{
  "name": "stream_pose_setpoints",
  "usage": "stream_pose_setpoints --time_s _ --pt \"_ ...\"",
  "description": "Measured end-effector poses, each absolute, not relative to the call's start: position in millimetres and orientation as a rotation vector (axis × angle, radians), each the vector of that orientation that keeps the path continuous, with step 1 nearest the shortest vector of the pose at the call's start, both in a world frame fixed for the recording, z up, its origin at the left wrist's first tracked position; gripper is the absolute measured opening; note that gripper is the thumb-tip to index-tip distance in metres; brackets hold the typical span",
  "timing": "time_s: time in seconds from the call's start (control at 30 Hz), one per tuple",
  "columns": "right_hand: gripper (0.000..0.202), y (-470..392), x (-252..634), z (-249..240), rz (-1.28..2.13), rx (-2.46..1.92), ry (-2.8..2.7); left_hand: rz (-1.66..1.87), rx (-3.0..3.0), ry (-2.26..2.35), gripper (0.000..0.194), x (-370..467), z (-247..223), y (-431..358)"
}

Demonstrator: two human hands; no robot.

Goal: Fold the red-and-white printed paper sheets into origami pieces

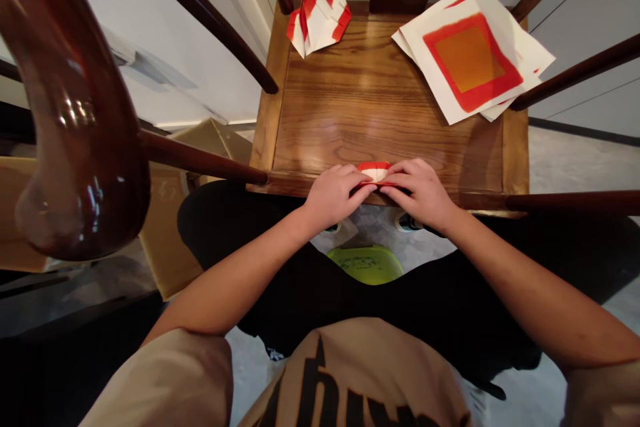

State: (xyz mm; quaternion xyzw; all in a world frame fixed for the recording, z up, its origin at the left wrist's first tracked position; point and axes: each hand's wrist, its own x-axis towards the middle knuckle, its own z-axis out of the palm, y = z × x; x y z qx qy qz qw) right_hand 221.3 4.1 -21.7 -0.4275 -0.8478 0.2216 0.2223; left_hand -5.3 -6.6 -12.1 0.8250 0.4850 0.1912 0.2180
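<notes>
A small folded red and white paper lies at the front edge of the wooden chair seat. My left hand grips its left side, with thumb and fingers pressed together. On the right side, my right hand pinches it the same way. The fingertips of both hands nearly meet over the paper and cover part of it.
Folded red and white papers sit at the seat's back left. Flat sheets with a red and orange square overlap at the back right. Dark rods surround the seat. Below are a green basin and a cardboard box.
</notes>
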Motion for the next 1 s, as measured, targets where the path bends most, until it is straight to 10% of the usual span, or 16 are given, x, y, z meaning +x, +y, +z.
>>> stream_pose_setpoints --time_s 1.0 --pt "0.031 8.2 227.9 -31.6 0.497 -1.413 -2.166 0.567 2.080 1.426 0.037 -18.7 -9.6 -0.8"
